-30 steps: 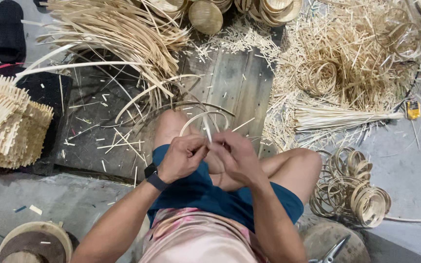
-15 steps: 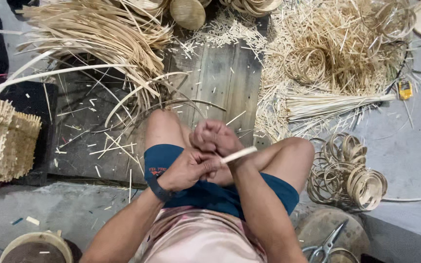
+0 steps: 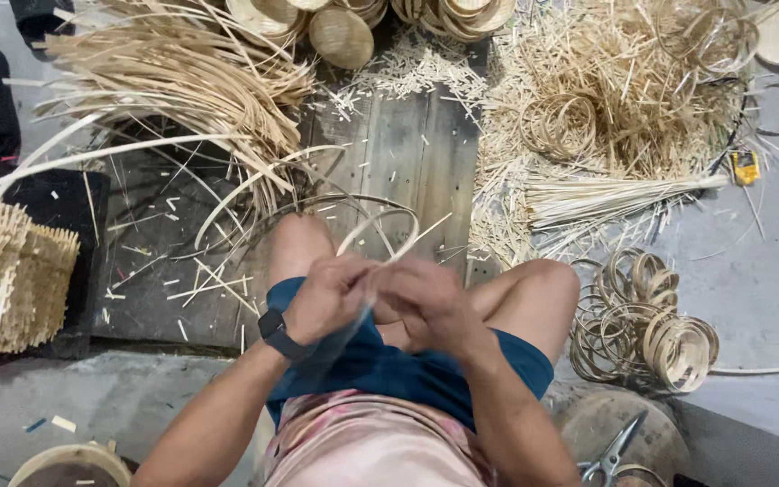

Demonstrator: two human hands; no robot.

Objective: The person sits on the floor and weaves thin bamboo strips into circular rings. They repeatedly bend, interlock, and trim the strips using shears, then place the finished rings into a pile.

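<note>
I'm looking down on both hands meeting just above the knees. The left hand (image 3: 331, 293), with a dark watch (image 3: 274, 334) at the wrist, and the right hand (image 3: 426, 302) are closed on a thin bamboo strip (image 3: 380, 236) that curls up into a loop in front of the knuckles, over the wooden board (image 3: 407, 153). The fingers are blurred, so I can't tell exactly how they pinch, but they are shut on the strip where its ends cross.

I judge the strip light, springy and thin: it bends readily, yet would kink or split if forced, and its edges look sharp. The best hold seems to be at the crossing, flat faces between finger and thumb.

Room is tight. Left of the board lies a sheaf of long strips (image 3: 173, 72); right of it, a heap of offcuts (image 3: 615, 108); near the right knee, a pile of finished rings (image 3: 651, 329). Scissors (image 3: 610, 451) lie beside the right elbow.
</note>
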